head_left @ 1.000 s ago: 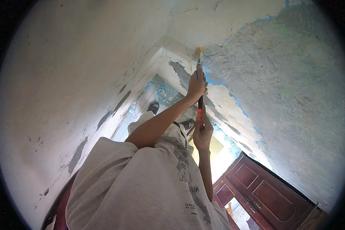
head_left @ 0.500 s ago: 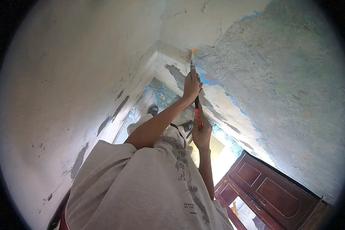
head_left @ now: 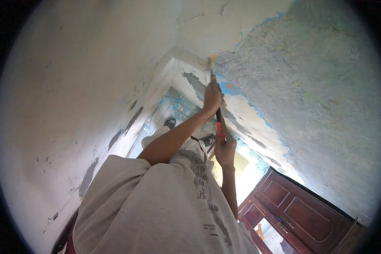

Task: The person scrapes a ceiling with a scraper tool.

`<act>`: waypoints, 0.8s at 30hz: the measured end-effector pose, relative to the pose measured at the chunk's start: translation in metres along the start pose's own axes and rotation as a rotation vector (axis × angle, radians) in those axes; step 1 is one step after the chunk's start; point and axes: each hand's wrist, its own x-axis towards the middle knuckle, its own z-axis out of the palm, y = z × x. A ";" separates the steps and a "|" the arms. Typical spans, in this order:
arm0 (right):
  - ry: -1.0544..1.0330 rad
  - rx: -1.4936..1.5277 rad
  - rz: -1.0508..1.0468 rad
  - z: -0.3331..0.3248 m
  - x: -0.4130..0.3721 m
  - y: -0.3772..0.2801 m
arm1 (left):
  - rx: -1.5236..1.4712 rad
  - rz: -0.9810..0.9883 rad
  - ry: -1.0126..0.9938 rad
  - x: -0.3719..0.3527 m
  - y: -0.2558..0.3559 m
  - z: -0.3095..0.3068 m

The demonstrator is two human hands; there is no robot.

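Observation:
A long-handled scraper (head_left: pixel 219 120), with a black and red handle and a thin metal blade, slants up against the wall. My left hand (head_left: pixel 213 98) is closed around its upper part, just behind the blade. Lower down, my right hand (head_left: pixel 225 149) grips the red end of the handle. The blade edge meets the wall beside a small orange spot (head_left: pixel 213 56), where peeling cream paint (head_left: pixel 203 31) borders bare grey plaster (head_left: pixel 283 72). Blue paint (head_left: pixel 230 88) shows along that border. My fingers partly hide the handle.
Another wall (head_left: pixel 67 106) with chipped patches rises on the left and meets this one in a corner. Paint flakes (head_left: pixel 180 103) litter the tiled floor near my sandalled feet (head_left: pixel 169 122). A dark brown wooden cabinet (head_left: pixel 300 207) stands at lower right, near a yellowish board (head_left: pixel 237 163).
The blade has shifted slightly against the wall and now looks blurred and more edge-on. My right hand has moved a little right and down with the handle end.

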 end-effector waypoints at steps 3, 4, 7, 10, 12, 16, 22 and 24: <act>-0.034 -0.026 0.092 -0.002 -0.001 -0.006 | 0.022 0.023 -0.015 -0.002 0.000 -0.007; -0.006 0.014 0.065 -0.002 -0.003 -0.006 | -0.013 0.024 -0.021 -0.003 -0.003 -0.007; 0.031 0.049 0.028 -0.002 -0.002 -0.008 | 0.029 0.006 0.008 -0.009 0.000 0.001; -0.027 0.002 0.075 -0.006 0.004 -0.006 | 0.056 0.021 0.044 -0.006 0.005 0.002; -0.004 0.057 0.047 -0.005 0.002 -0.003 | 0.062 0.042 0.021 0.001 0.001 -0.006; 0.058 0.120 -0.008 -0.005 -0.006 0.009 | 0.109 0.004 0.029 -0.013 0.006 0.008; -0.022 0.022 0.089 -0.007 0.004 -0.013 | 0.076 0.044 0.063 -0.005 0.013 0.003; 0.037 0.060 -0.008 -0.008 0.001 -0.009 | 0.074 0.011 0.040 -0.012 0.013 0.008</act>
